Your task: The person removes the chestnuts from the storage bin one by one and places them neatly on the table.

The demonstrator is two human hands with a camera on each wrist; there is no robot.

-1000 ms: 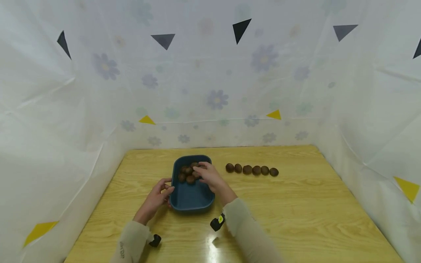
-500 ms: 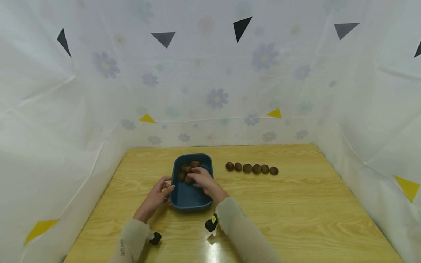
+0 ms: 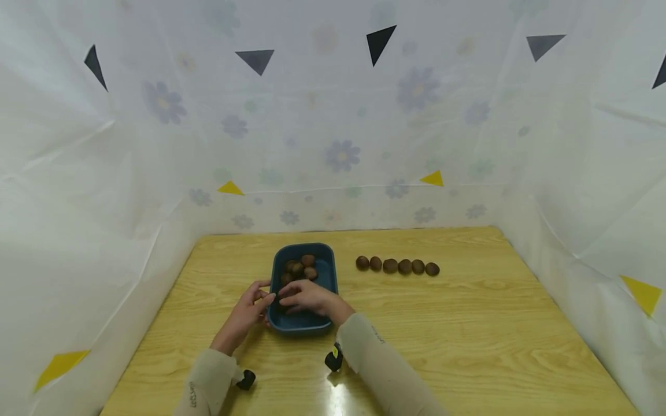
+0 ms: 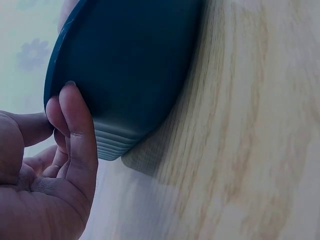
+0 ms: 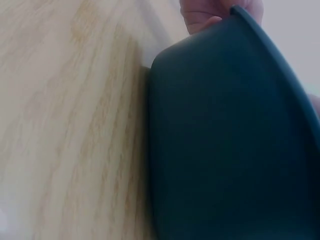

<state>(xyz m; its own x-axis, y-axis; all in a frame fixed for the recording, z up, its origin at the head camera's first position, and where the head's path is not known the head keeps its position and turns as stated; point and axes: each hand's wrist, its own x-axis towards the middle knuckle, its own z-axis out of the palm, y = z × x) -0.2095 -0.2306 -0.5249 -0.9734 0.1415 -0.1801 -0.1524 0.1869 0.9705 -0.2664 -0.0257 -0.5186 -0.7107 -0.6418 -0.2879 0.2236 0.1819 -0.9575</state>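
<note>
A dark blue, rounded rectangular plastic box (image 3: pixel 329 325) stands on the table. My left hand (image 3: pixel 245 318) pinches its left rim between thumb and fingers; in the left wrist view this hand (image 4: pixel 55 165) has fingertips against the box's outer wall (image 4: pixel 135 60). Inside, several round brown chestnut-like nuts (image 3: pixel 297 269) are heaped toward the far end. My right hand (image 3: pixel 312 297) reaches over the right rim into the near half of the box, fingers bent downward and pointing left. I cannot tell whether a nut is between them. In the right wrist view the box wall (image 5: pixel 225 130) hides its fingers.
Right of the box, several similar brown nuts (image 3: pixel 390 266) lie in a straight row on the wood-grain table (image 3: pixel 468 335). White flower-patterned sheeting (image 3: pixel 343 115) closes off the back and both sides. A small black camera sits on each wrist (image 3: pixel 334 358).
My right hand has moved from the nuts at the box's far end toward its near left part, uncovering nuts at the far right. My left hand keeps its place on the rim.
</note>
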